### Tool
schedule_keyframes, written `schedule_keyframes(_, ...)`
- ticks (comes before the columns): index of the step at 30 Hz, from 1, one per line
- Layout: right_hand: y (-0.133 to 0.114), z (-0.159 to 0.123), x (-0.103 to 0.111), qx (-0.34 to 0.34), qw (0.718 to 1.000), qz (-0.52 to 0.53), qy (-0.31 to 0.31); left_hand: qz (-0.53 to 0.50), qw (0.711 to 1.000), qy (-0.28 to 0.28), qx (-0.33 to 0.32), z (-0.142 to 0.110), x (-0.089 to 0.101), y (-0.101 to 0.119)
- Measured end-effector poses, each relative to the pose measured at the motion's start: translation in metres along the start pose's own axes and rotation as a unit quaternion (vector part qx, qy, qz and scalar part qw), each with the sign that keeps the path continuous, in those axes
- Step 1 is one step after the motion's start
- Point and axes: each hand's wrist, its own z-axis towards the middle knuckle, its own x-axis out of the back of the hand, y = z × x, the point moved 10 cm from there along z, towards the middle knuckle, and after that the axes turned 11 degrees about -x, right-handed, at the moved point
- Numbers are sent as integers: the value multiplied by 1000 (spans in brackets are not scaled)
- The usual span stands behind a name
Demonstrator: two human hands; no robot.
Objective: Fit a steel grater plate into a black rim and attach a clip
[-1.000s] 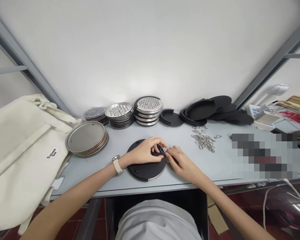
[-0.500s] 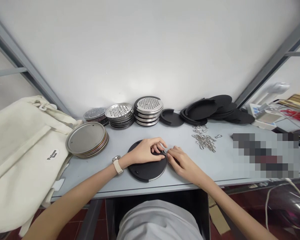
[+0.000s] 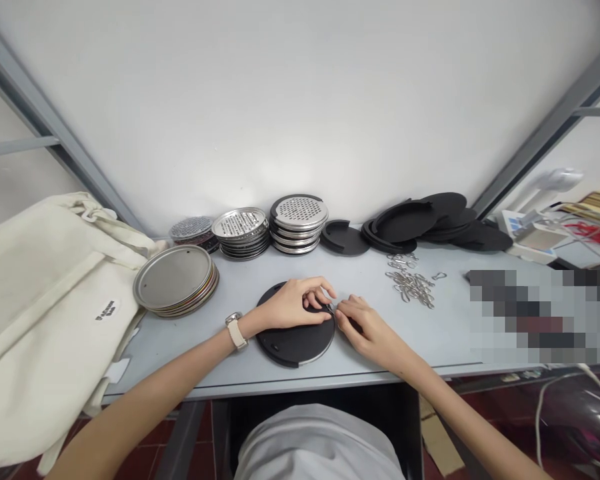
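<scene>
A round black disc (image 3: 300, 343) with a raised partial rim and a silver edge lies on the grey table. Across its top rests my left hand (image 3: 297, 303), its fingers curled and thumb bent at the disc's right edge. A small metal carabiner clip (image 3: 330, 307) shows there, mostly hidden by the fingers. My right hand (image 3: 363, 323) is closed, its fingertips pinched at that same clip, just off the disc's edge. To the right lies a pile of similar metal clips (image 3: 413, 287).
Along the wall stand a stack of perforated metal grater discs (image 3: 300, 212), another grater stack (image 3: 240, 223) and black rimmed discs (image 3: 405, 221). Plain round metal plates (image 3: 173, 277) are piled at left, beside a cream canvas bag (image 3: 55, 320). A blurred patch (image 3: 540, 317) covers something at right.
Both hands stay at the disc's right edge, with hardly any finger movement. The whole view has shifted slightly.
</scene>
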Motion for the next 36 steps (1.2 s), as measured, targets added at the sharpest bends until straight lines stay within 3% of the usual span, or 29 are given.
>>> schedule_keyframes(22, 4, 3, -4, -10, 1000, -20, 17, 23, 999, 16, -38, 1, 4, 13)
schedule_keyframes(36, 5, 3, -3, -24, 1000, -15, 10, -8, 1000, 10, -15, 1, 2, 8)
